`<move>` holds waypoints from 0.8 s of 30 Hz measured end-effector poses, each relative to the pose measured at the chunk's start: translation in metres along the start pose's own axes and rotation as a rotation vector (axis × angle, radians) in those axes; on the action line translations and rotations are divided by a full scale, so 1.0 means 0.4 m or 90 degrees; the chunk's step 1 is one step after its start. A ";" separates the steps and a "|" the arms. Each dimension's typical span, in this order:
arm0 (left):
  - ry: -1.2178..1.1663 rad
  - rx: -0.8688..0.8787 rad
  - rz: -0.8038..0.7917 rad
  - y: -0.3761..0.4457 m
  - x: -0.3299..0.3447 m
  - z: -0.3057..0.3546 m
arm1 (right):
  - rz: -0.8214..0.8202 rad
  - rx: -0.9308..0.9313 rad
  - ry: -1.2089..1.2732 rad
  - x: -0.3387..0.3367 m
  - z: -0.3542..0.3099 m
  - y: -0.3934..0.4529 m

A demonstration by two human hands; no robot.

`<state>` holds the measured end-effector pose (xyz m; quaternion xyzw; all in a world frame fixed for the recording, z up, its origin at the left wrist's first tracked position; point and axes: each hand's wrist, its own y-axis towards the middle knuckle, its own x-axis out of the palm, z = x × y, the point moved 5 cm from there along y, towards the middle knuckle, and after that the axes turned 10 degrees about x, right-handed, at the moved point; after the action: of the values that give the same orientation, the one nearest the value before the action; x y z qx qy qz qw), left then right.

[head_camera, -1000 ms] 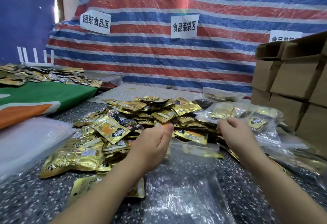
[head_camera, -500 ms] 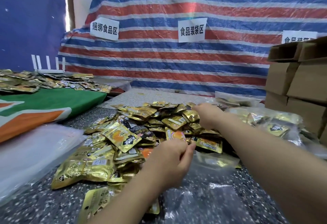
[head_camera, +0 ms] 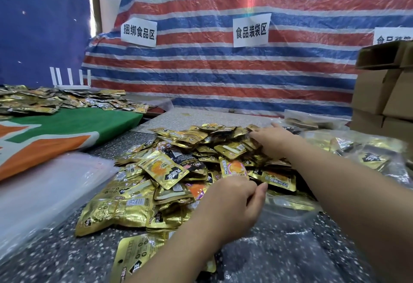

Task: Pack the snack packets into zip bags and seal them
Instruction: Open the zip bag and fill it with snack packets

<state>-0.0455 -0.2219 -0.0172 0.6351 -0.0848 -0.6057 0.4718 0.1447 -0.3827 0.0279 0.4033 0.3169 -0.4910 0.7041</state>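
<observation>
Having left the filled bags at the far right, reached right hand across onto the heap of gold snack packets, fingers spread flat, while left hand pinched the open zip bag nearby, apparently gathering the next batch.

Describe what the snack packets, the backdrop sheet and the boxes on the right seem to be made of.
Snack packets: probably metallised foil film, glossy gold with bright creased reflections.
Backdrop sheet: likely woven plastic tarpaulin, striped red, blue and white, with a wrinkled sheen.
Boxes: apparently cardboard, matte brown with folded flaps.
</observation>
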 end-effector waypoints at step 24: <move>-0.148 -0.048 -0.008 0.004 -0.011 0.037 | 0.157 0.187 1.464 -0.106 0.102 -0.573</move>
<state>-0.0585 -0.2272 -0.0104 0.5430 -0.1121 -0.6808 0.4787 -0.0836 -0.4442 0.0240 0.7166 0.6671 0.2035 -0.0087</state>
